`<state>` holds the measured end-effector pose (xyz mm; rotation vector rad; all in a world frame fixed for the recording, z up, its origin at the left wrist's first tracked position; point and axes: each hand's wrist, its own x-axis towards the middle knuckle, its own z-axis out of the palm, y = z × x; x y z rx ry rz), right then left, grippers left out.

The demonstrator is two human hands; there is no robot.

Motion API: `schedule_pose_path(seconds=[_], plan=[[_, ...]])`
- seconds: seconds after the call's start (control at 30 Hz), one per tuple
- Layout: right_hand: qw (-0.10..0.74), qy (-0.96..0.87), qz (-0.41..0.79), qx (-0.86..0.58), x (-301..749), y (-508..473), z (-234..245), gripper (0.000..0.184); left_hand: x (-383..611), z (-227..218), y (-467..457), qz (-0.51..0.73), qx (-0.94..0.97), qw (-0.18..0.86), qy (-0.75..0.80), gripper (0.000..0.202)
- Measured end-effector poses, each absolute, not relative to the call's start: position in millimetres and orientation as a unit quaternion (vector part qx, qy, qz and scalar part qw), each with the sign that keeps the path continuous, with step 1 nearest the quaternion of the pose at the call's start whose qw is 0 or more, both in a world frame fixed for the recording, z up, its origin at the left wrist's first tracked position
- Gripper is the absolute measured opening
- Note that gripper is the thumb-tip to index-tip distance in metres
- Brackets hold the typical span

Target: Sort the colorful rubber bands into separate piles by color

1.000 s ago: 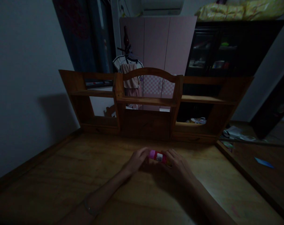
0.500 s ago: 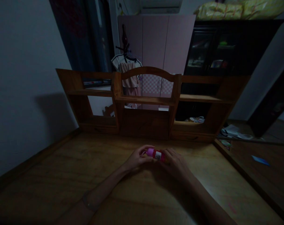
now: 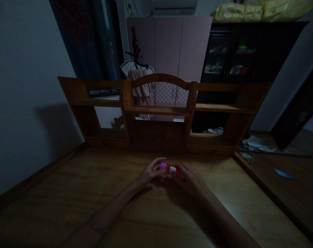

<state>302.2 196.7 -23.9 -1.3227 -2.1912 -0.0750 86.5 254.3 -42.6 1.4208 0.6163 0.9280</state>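
Observation:
A small pink-and-red bottle (image 3: 172, 170) with a white label lies on its side between my two hands, just above the wooden tabletop. My right hand (image 3: 191, 177) wraps round its base end, covering part of it. At the other end, the fingers and thumb of my left hand (image 3: 151, 172) close around the bottle's purple-pink cap (image 3: 162, 165). Dim light hides the finer detail of the fingertips.
Across the back of the wooden tabletop (image 3: 94, 193) stands a wooden shelf unit (image 3: 159, 111). A wall (image 3: 22, 103) rises on the left. To the right, past the raised table edge, lie a blue flat item (image 3: 283, 174) and white papers (image 3: 256, 143).
My left hand's fingers have shifted on the cap, its thumb now lying across it. The right hand keeps its hold on the bottle. The view has moved slightly.

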Motion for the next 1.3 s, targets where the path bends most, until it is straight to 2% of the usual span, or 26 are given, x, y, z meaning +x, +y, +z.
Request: schedule_pose_path(seconds=[0.07,0.2,0.4,0.47,0.53,0.67,0.77,0.87,0.93,1.1,1.2,1.3], plan=[[0.284,-0.820,-0.024,-0.497,302.1,197.0,-23.9,0.030,86.0,-41.7,252.5,0.403,0.637,0.602,0.264,0.058],[0.281,-0.818,-0.025,-0.501,302.5,197.5,-25.4,0.029,84.2,-46.3,255.5,0.389,0.612,0.595,0.346,0.040],[0.277,-0.818,-0.023,-0.503,303.0,196.0,-23.4,0.026,82.6,-56.4,266.1,0.447,0.551,0.568,0.417,0.041],[0.277,-0.816,-0.022,-0.507,303.6,196.2,-22.4,0.027,80.3,-56.6,269.2,0.460,0.578,0.499,0.453,0.040],[0.278,-0.812,-0.024,-0.512,304.7,197.6,-22.5,0.032,74.7,-53.8,272.2,0.438,0.641,0.380,0.503,0.037],[0.286,-0.810,-0.029,-0.512,308.7,202.3,-25.1,0.047,51.2,-43.4,275.4,0.267,0.730,0.155,0.610,0.031],[0.301,-0.805,-0.034,-0.510,312.7,204.6,-27.0,0.051,24.8,-36.4,273.6,0.181,0.751,0.095,0.629,0.030],[0.329,-0.797,-0.019,-0.506,315.5,205.6,-29.0,0.052,-6.3,-28.5,273.0,0.178,0.751,0.132,0.622,0.033],[0.366,-0.785,0.011,-0.500,313.9,206.9,-30.3,0.048,-29.7,-21.7,276.9,0.229,0.725,0.188,0.622,0.038],[0.440,-0.738,0.116,-0.498,278.3,222.8,-22.0,0.035,-89.3,-13.7,301.7,0.522,0.504,0.411,0.552,0.029],[0.423,-0.760,0.151,-0.470,228.0,246.3,-2.9,0.038,-111.1,-23.9,315.9,0.619,0.370,0.476,0.503,0.016],[0.363,-0.798,0.182,-0.446,162.2,277.3,20.5,0.037,-117.6,-38.7,322.7,0.663,0.286,0.514,0.463,0.011]])
